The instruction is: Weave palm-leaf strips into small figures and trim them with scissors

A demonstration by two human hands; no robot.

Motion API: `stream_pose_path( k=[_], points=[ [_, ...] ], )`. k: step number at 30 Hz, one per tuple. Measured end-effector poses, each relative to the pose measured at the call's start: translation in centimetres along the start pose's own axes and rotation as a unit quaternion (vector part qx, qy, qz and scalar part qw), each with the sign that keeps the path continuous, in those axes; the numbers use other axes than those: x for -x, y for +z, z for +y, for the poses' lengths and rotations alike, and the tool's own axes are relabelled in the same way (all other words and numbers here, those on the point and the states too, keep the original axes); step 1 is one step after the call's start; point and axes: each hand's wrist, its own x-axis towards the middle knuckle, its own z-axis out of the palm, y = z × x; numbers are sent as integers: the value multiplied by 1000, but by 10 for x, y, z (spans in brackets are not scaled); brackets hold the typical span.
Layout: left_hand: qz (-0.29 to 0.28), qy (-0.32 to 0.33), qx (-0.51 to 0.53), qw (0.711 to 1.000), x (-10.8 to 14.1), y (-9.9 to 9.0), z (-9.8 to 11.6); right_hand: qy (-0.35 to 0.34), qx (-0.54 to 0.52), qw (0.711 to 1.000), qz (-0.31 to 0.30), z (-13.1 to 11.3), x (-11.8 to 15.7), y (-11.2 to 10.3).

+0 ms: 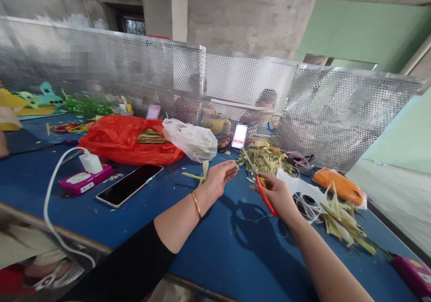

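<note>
Blue tabletop, right hand holding scissors, left hand nearby

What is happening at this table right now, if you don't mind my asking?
A person's right hand holds red-handled scissors, blades pointing away, with a heap of dried, husk-like strips beyond. The left hand seems to hold a pale strip, partly hidden behind it. A dark-screened phone and a red bag lie farther left on the blue table.
</note>
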Motion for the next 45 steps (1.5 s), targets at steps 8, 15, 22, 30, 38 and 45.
stream_pose_path(
  k=[8,15,22,30,38,45],
  points=[
    [-44,-42,-19,998,20,13,-18,27,-188,981,49,-6,4,15],
    [-61,-47,-43,996,26,14,-27,29,-218,974,62,-5,6,17],
    [-67,-22,-107,992,25,12,-26,28,-236,970,56,-6,6,16],
    [-104,-15,-221,970,23,9,-13,43,-250,967,24,-4,4,13],
    [-127,-6,-287,950,22,7,-17,36,-238,971,14,-2,2,9],
    [-69,-37,-137,987,17,8,-3,-13,-112,993,20,2,-1,0]
  ],
)
